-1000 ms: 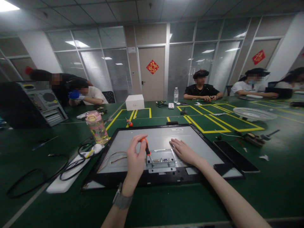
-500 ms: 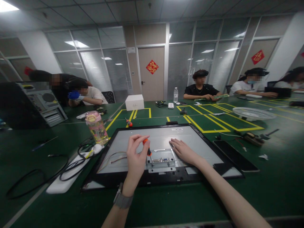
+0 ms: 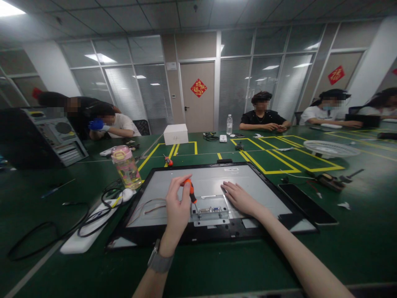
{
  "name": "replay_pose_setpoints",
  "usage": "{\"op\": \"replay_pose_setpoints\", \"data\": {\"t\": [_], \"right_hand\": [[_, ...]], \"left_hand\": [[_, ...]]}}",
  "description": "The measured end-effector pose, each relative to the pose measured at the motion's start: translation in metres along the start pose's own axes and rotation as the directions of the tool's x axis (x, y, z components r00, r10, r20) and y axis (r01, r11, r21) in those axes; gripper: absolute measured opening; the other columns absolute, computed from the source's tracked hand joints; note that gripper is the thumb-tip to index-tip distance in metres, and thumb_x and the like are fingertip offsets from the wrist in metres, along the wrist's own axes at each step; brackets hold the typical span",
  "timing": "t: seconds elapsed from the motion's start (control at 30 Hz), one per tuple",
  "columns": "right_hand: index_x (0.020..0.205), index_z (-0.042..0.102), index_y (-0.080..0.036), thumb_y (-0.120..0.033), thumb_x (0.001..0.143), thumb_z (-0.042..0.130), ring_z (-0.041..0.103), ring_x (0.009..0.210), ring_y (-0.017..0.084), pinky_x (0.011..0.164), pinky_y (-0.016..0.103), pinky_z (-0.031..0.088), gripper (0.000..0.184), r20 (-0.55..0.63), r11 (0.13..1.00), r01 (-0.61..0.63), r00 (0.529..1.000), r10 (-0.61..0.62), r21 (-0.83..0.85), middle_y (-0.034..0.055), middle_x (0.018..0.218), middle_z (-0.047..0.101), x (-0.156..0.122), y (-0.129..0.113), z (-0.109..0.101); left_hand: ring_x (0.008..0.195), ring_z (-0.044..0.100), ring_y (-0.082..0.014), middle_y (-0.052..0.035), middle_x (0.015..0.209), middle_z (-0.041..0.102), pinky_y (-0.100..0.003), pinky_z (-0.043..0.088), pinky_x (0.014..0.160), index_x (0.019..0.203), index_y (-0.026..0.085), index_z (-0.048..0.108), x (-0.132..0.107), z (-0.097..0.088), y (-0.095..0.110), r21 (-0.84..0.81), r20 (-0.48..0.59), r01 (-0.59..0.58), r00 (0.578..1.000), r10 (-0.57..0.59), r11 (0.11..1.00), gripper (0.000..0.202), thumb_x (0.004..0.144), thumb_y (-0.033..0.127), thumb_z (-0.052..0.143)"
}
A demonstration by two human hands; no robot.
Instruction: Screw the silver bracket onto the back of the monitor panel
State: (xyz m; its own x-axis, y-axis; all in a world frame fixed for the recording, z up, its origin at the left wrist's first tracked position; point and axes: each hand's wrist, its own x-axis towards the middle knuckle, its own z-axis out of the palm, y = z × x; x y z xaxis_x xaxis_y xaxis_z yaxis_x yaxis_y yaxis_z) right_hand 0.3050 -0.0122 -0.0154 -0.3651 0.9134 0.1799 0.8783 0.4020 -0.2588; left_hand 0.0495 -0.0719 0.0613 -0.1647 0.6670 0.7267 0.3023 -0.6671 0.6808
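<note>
Between the fingertips of my left hand (image 3: 178,199) is an orange and black screwdriver (image 3: 192,193), held tilted. Its tip reaches down to the left part of a metal bracket (image 3: 211,221) with connector ports. That bracket sits on the silvery back of a flat display panel (image 3: 266,194) with a black frame, which lies on the green table. My right hand (image 3: 240,198) rests flat on the panel to the right of the bracket, fingers stretched out and holding nothing. Thin wires (image 3: 155,208) lie on the panel left of my left hand.
At the left stand a pink-lidded bottle (image 3: 126,167), a white power strip (image 3: 88,227) with black cables, and a computer tower (image 3: 43,138). A black phone (image 3: 307,203) lies right of the panel. A white box (image 3: 175,134) stands farther back. Several people sit or lean around the table.
My left fingers have shifted slightly around the screwdriver handle, showing more of it. My right hand stays in place. The green item in the hands of the person opposite no longer shows.
</note>
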Motion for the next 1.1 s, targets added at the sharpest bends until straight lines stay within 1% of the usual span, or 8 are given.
{"op": "replay_pose_setpoints", "data": {"t": [0.1,0.27,0.53,0.63,0.8,0.87,0.97,1.1], "right_hand": [[0.144,0.048,-0.015,-0.033,0.1,0.03,0.036,0.143,0.026,0.119,0.048,0.025,0.051,0.004,1.0,0.0,1.0,0.0,-0.004,0.0143,0.153,0.043,0.0,-0.0002,-0.0004],[0.145,0.047,-0.013,-0.033,0.1,0.028,0.035,0.143,0.026,0.119,0.049,0.025,0.052,0.022,1.0,-0.002,1.0,0.003,-0.012,0.0139,0.153,0.042,0.0,-0.0001,-0.0006],[0.144,0.047,-0.014,-0.034,0.1,0.028,0.036,0.143,0.026,0.119,0.048,0.025,0.052,0.001,1.0,0.006,1.0,-0.006,-0.012,0.0144,0.153,0.042,-0.0002,0.0027,0.0019],[0.144,0.047,-0.013,-0.035,0.101,0.027,0.035,0.143,0.026,0.119,0.048,0.025,0.053,0.01,1.0,0.004,1.0,-0.003,-0.023,0.0145,0.153,0.042,-0.0003,0.0017,0.0006],[0.144,0.048,-0.014,-0.037,0.101,0.027,0.035,0.143,0.026,0.119,0.047,0.025,0.053,0.01,1.0,0.004,1.0,-0.003,-0.007,0.014,0.153,0.042,-0.0004,0.0009,-0.0005],[0.144,0.048,-0.016,-0.037,0.101,0.027,0.035,0.143,0.025,0.119,0.047,0.025,0.052,0.006,1.0,0.003,1.0,-0.003,0.001,0.0138,0.153,0.042,-0.0005,0.0013,0.0],[0.145,0.048,-0.017,-0.037,0.101,0.027,0.035,0.144,0.025,0.119,0.047,0.024,0.052,0.006,1.0,0.003,1.0,-0.003,0.005,0.0132,0.153,0.042,-0.0005,0.0015,0.0004],[0.144,0.047,-0.013,-0.037,0.101,0.027,0.034,0.144,0.026,0.119,0.047,0.024,0.053,0.02,1.0,-0.003,1.0,0.003,-0.008,0.0146,0.154,0.041,-0.0006,0.0002,-0.0008]], "left_hand": [[0.098,0.062,-0.0189,-0.0072,0.102,0.066,-0.031,0.047,0.089,0.103,0.019,0.069,0.0002,-0.0012,-0.0008,-0.048,0.031,0.038,0.999,-0.037,0.998,0.025,0.097,0.027,0.046],[0.092,0.06,-0.0179,-0.0041,0.092,0.06,-0.028,0.047,0.084,0.092,0.021,0.073,0.0012,-0.0009,0.0004,0.012,0.007,-0.031,1.0,0.03,0.999,0.014,0.088,0.028,0.063],[0.101,0.062,-0.0191,-0.0065,0.104,0.069,-0.03,0.046,0.091,0.103,0.02,0.07,0.0011,-0.002,0.0001,-0.084,0.082,0.074,0.994,-0.067,0.994,0.024,0.096,0.026,0.048],[0.102,0.063,-0.0192,-0.0068,0.105,0.069,-0.03,0.047,0.09,0.106,0.02,0.07,0.0004,-0.0014,-0.0003,-0.108,0.1,0.083,0.992,-0.072,0.991,0.026,0.097,0.025,0.046],[0.084,0.059,-0.0158,-0.0036,0.092,0.06,-0.027,0.048,0.079,0.098,0.022,0.073,0.0008,-0.0005,0.0009,-0.032,0.028,0.016,1.0,-0.015,0.999,0.016,0.088,0.028,0.062],[0.087,0.06,-0.0163,-0.0045,0.094,0.059,-0.027,0.048,0.08,0.099,0.022,0.074,0.0013,-0.0012,0.0018,-0.027,0.015,0.017,1.0,-0.016,0.999,0.019,0.09,0.028,0.058],[0.098,0.061,-0.0186,-0.007,0.103,0.065,-0.03,0.048,0.086,0.103,0.02,0.073,0.0018,-0.0022,0.0024,-0.06,0.051,0.025,0.998,-0.022,0.998,0.028,0.095,0.026,0.047],[0.089,0.061,-0.0174,-0.0052,0.095,0.064,-0.029,0.048,0.082,0.106,0.021,0.072,0.002,-0.0019,0.002,-0.028,0.042,0.024,0.999,-0.023,0.999,0.022,0.091,0.027,0.056]]}}
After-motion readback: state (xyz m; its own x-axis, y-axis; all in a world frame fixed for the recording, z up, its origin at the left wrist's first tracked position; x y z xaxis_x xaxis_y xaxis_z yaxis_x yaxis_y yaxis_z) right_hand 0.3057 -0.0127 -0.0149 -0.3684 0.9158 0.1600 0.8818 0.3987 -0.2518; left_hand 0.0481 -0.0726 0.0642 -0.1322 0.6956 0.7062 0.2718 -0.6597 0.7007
